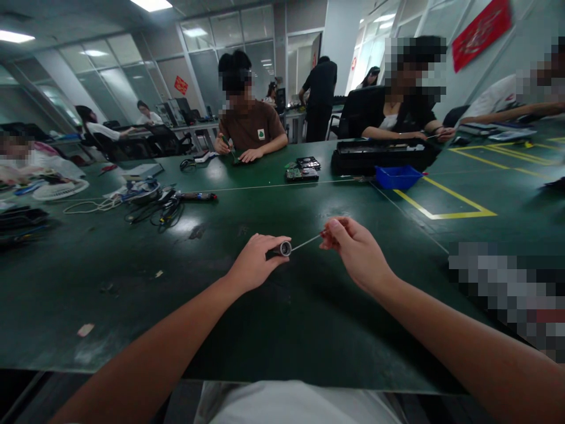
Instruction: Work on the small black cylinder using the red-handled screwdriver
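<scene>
My left hand [256,259] is closed around a short dark cylinder [285,248], thumb below and fingers above. The cylinder's round, silvery-rimmed end faces me, with a dark hollow inside; it resembles a small flashlight tube, though I cannot tell for certain. Between thumb and fingertips my right hand [353,247] pinches a thin metal rod [306,241]. From there the rod slants down leftward to the rim of the cylinder; whether its tip goes inside is unclear. Both hands are above the dark green tabletop [265,330].
Tangled cables [163,206] and a dark stick-like device [198,196] lie at left. Hard drives [302,174], a blue bin [397,176] and a long black housing [379,156] stand farther back. Co-workers sit across the table, one in a brown shirt [251,126]. Yellow tape marks the right side.
</scene>
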`<state>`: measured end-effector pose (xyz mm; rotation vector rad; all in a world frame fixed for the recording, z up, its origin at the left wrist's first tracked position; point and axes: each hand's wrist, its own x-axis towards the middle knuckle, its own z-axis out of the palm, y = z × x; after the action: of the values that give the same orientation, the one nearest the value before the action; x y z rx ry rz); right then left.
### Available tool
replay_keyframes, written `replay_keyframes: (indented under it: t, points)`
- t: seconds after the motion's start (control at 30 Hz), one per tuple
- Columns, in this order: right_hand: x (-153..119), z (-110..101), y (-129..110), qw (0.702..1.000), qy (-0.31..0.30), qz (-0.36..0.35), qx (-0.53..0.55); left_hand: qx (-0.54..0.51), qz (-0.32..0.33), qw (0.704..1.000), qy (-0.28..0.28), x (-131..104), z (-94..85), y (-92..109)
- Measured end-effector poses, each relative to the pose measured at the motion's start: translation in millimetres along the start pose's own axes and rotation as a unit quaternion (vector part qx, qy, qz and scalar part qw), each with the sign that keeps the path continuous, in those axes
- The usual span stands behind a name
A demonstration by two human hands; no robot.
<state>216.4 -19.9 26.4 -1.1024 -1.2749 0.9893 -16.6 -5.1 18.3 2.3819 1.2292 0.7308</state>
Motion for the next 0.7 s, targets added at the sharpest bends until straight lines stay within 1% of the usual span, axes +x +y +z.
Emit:
replay_keyframes:
  t: [0.07,0.17,0.43,0.57,0.63,0.7]
  points:
    - [-3,0,-2,0.999,-0.012,-0.027,-0.044,-0.005,0.0,1.0,0.0,0,-0.2,1]
    - [-7,0,-7,0.993,-0.025,-0.047,-0.102,-0.007,0.004,1.0,0.004,-1,0.2,3]
    - [-12,3,-14,0.987,-0.033,-0.088,-0.13,0.002,-0.003,1.0,0.003,-1,1.3,4]
    - [-16,1,-19,0.966,-0.036,-0.111,-0.232,0.004,0.001,1.0,-0.005,-2,3.2,2]
    - [-18,0,-21,0.952,-0.03,-0.133,-0.273,0.002,0.007,1.0,-0.008,-2,3.6,2]
    - [-19,-1,-22,0.941,-0.042,-0.167,-0.291,0.001,0.005,1.0,-0.011,-2,3.3,2]
